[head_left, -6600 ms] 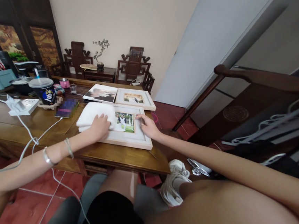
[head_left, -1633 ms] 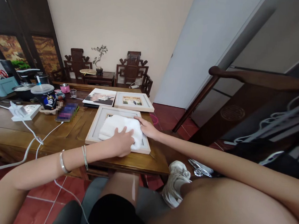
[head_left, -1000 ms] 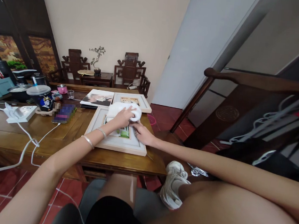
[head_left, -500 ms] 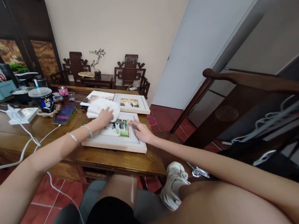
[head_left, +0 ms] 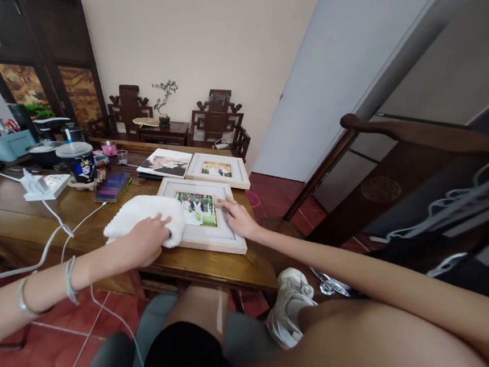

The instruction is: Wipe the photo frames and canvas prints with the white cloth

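A soft, folded white cloth [head_left: 145, 216] lies on the wooden table [head_left: 96, 216], its right edge over the near left corner of a pale, flat rectangular picture frame [head_left: 202, 214]. The left hand [head_left: 147, 240] reaches in from the left, arm stretched low — palm down, fingers loosely curled, pressing on the cloth. The right hand [head_left: 236, 217] rests flat and open on the frame's right border, fingertips by the glossy photo.
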`<state>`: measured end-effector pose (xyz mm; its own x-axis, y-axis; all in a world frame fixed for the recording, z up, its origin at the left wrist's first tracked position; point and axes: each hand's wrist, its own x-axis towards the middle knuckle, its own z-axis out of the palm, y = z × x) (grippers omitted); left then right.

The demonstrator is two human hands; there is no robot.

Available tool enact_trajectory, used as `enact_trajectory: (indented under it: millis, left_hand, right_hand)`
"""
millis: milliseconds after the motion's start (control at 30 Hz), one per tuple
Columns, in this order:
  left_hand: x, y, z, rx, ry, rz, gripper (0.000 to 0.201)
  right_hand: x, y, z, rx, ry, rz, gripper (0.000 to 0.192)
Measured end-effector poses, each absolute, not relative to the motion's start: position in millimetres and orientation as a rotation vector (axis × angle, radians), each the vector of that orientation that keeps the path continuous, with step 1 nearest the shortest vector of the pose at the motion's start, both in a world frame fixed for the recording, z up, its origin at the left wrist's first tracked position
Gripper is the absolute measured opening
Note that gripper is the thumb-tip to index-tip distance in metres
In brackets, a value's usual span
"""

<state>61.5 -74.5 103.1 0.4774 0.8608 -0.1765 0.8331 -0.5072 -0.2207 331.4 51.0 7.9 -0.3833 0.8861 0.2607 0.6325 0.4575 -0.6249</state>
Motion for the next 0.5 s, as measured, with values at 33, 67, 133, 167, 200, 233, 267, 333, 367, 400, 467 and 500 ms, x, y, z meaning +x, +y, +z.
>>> enact_trajectory:
  millis: [33, 67, 133, 167, 200, 233, 267, 333, 367, 400, 467, 500]
  left_hand:
    - [62, -79, 101, -2.61, -1.51, 0.418, 0.035]
    - [63, -80, 98, -2.611, -1.526, 0.437, 0.037]
    - [63, -70, 91, -2.629, -1.553, 0.437, 0.041]
    - [63, -60, 87, -2.64, -1.562, 0.418, 0.042]
    - [62, -47, 83, -2.64, -1.571, 0.402, 0.043]
    - [61, -32, 78, -2.631, -1.58, 0.379, 0.043]
    - [60, -16, 74, -2.616, -1.597, 0.357, 0.044]
    - [57, 18, 67, -2.579, -1.617, 0.271, 0.049]
    - [57, 34, 64, -2.572, -1.613, 0.244, 0.05]
    - [56, 49, 62, -2.565, -1.603, 0.221, 0.05]
    - [56, 70, 59, -2.536, -1.575, 0.168, 0.053]
    - [57, 77, 58, -2.516, -1.56, 0.147, 0.054]
  right_hand:
    - [332, 51, 7, -1.264, -2.15, 0.579, 0.06]
    - [332, 52, 6, -1.262, -2.157, 0.578, 0.06]
    - [333, 53, 5, -1.245, -2.165, 0.577, 0.06]
    - [334, 53, 4, -1.235, -2.167, 0.576, 0.06]
    - [334, 54, 4, -1.227, -2.168, 0.576, 0.06]
    - [334, 54, 3, -1.22, -2.169, 0.577, 0.06]
    - [335, 54, 3, -1.215, -2.169, 0.579, 0.06]
    - [335, 54, 4, -1.202, -2.173, 0.583, 0.061]
    - [335, 53, 4, -1.199, -2.176, 0.583, 0.061]
    - [334, 52, 4, -1.201, -2.178, 0.582, 0.061]
    - [334, 50, 5, -1.214, -2.181, 0.58, 0.061]
    - [333, 49, 6, -1.225, -2.18, 0.579, 0.061]
